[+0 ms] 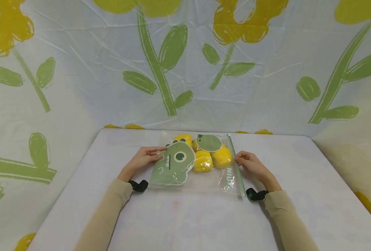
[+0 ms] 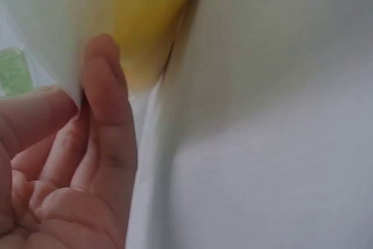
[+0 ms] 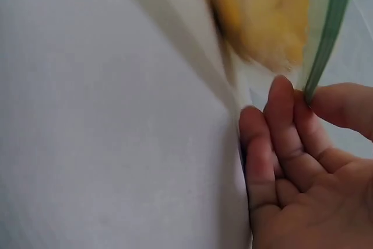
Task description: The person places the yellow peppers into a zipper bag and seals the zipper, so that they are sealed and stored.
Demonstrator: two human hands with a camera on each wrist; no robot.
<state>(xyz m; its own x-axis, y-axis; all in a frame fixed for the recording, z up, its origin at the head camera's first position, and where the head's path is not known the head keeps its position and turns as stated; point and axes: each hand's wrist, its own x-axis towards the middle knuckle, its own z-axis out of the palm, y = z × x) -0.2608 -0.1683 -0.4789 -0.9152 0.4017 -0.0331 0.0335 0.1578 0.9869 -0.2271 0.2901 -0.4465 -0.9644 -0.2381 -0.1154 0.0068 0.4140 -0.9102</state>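
A clear zip bag (image 1: pixel 201 179) printed with a green cartoon monster lies near the far side of the table, its green zip strip (image 1: pixel 236 164) on the right. Inside are several glossy, rounded yellow lumps (image 1: pixel 203 161), partly hidden by the print. My left hand (image 1: pixel 144 159) pinches the bag's left edge between thumb and fingers; in the left wrist view a yellow lump (image 2: pixel 148 10) shows just beyond the fingertips. On the other side, my right hand (image 1: pixel 251 165) pinches the zip-strip edge, with the thumb against the green strip (image 3: pixel 329 33) in the right wrist view.
A white cloth-covered table (image 1: pixel 185 223) stretches around the bag. Behind it and at the sides hangs a curtain (image 1: pixel 198 101) printed with flowers. A small black device (image 1: pixel 138 185) is strapped to the left wrist, another (image 1: pixel 256 194) to the right.
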